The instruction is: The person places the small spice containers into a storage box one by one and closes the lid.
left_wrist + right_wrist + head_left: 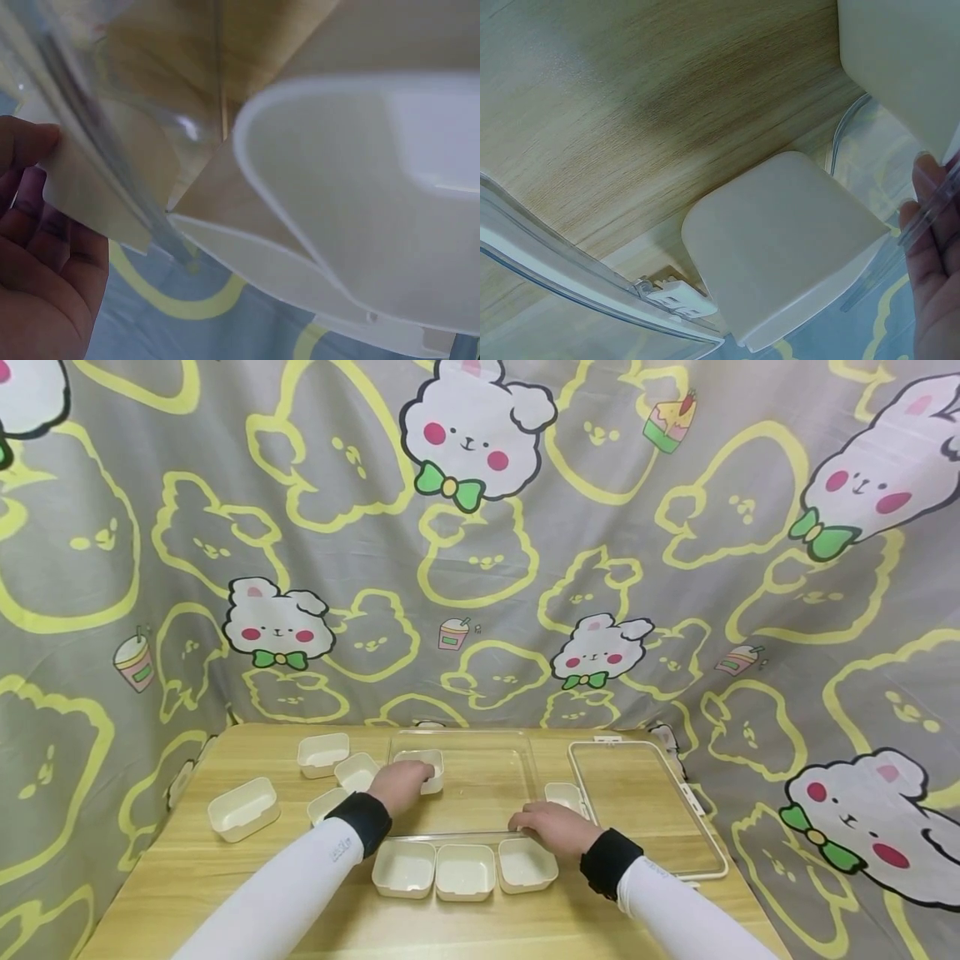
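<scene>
My left hand (400, 787) grips the wall of a small cream container (430, 763), held within the left part of a large clear box (487, 789). In the left wrist view, the fingers of my left hand (45, 247) pinch that cream piece beside the clear wall. My right hand (558, 828) holds the clear box at its near right corner. Its fingers (926, 247) curl at the transparent rim in the right wrist view; the thumb is hidden there. Three cream containers (465, 872) stand in a row along the near side of the box.
Several more cream containers (243, 810) lie left of the clear box, some partly behind the left wrist. Another cream container (564, 795) sits between the box and a clear lid with a white frame (651, 810) on the right. A patterned curtain (487, 568) hangs behind the wooden table (300, 918).
</scene>
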Tool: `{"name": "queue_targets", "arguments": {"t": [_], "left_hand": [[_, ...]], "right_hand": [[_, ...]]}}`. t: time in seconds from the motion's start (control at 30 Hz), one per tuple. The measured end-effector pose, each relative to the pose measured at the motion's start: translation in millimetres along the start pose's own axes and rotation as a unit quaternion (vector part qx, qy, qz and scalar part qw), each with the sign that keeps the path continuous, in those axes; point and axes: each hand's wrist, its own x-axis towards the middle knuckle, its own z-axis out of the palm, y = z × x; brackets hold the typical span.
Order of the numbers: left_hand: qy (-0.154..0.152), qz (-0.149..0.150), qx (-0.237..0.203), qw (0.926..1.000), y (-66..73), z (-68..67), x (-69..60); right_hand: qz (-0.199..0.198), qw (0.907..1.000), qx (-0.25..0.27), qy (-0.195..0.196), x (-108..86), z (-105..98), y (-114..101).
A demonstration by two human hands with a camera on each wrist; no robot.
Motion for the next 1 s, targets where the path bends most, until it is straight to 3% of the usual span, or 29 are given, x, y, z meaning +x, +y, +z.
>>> {"name": "queue_targets", "arguments": {"t": [0.47,1.0], "left_hand": [[-0.026,0.011,0.002,0.9996,-12.0,18.6,2.2],[-0.014,-0.01,-0.003,0.9998,-16.2,11.3,7.4]], "right_hand": [[0.002,0.9999,0.016,-0.003,-0.3,-0.2,-1.1],[0.004,0.9999,0.015,0.002,-1.0,-4.0,-4.3]]}}
